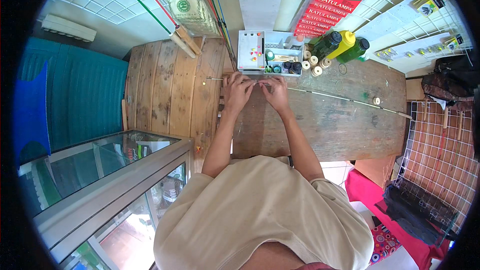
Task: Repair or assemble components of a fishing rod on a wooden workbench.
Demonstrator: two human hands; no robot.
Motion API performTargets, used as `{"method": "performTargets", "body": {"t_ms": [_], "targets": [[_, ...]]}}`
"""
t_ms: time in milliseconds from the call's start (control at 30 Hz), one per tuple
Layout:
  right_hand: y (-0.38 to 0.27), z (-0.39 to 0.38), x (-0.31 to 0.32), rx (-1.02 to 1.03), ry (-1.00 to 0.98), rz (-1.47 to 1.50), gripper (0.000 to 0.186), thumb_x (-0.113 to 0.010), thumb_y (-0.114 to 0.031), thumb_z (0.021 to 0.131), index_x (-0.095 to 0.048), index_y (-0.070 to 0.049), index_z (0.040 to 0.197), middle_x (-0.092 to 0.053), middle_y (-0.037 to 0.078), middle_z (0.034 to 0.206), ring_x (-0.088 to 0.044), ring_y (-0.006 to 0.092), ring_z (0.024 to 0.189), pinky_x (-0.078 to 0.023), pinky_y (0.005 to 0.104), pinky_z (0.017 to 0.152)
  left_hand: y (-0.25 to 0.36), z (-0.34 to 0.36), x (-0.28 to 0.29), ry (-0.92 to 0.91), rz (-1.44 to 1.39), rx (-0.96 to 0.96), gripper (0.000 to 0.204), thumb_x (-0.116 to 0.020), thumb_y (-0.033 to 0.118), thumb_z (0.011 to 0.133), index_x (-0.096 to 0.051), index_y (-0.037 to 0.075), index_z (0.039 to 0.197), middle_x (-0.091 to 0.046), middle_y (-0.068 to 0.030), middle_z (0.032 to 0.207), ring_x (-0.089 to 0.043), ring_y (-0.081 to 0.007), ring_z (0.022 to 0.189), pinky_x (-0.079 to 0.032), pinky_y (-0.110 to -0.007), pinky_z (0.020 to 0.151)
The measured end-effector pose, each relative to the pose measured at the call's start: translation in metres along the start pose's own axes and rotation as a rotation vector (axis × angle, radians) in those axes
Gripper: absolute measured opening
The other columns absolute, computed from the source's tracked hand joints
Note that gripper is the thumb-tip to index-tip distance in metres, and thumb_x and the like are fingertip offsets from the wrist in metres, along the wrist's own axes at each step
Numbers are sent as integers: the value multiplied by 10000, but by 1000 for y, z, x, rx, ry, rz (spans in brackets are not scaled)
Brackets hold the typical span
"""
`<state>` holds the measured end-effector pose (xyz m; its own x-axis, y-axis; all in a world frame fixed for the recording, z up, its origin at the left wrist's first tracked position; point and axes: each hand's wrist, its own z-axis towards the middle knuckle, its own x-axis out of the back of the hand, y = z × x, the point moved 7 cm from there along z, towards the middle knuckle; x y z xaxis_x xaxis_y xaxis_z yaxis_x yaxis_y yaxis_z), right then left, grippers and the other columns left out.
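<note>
A slim fishing rod (345, 99) lies slantwise across the wooden worktable (320, 135), its handle end toward the right edge. My left hand (237, 91) is closed round the thin part, and the rod's tip end sticks out past it on the left. Close beside it, my right hand (274, 93) pinches the rod with thumb and fingertips. Both sets of fingertips nearly meet at one spot, where fine detail is too small to make out. Just beyond my hands stands a white compartment organizer (241, 52) with small coloured pieces, little jars and sticks.
Wooden spools (316, 71) and a yellow squeeze bottle (344, 45) flanked by dark bottles stand right of the organizer. A lone spool (376, 101) sits farther right. Several rods (182, 40) lean against the wall grid at the left. A glass display case (115, 170) borders my left side.
</note>
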<state>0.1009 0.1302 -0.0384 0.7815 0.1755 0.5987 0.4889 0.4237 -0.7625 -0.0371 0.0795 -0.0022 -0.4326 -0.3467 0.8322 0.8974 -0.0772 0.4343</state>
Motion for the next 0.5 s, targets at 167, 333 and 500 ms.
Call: {"method": "performTargets", "body": {"t_ms": [167, 333, 500], "targets": [[-3, 1, 3, -13, 8, 38, 154, -688, -112, 763, -712, -129, 913, -686, 57, 921, -538, 296, 992, -411, 405, 896, 0, 1, 1, -1, 6, 12, 111, -705, 200, 779, -747, 167, 877, -647, 26, 912, -524, -215, 1045, -351, -413, 861], [-3, 1, 5, -8, 36, 58, 133, -666, -98, 772, -691, -111, 903, -685, 58, 911, -543, 299, 981, -421, 402, 878, 0, 1, -1, -5, 15, 22, 125, -705, 222, 784, -749, 181, 894, -653, 25, 909, -532, -207, 1039, -355, -415, 854], [1, 1, 14, -20, 79, 44, 94, -654, -96, 780, -676, -97, 871, -680, 65, 897, -556, 298, 939, -423, 400, 852, -1, 0, -2, -14, 28, 42, 129, -702, 247, 793, -747, 189, 900, -658, 23, 910, -539, -202, 1038, -354, -418, 846]]}}
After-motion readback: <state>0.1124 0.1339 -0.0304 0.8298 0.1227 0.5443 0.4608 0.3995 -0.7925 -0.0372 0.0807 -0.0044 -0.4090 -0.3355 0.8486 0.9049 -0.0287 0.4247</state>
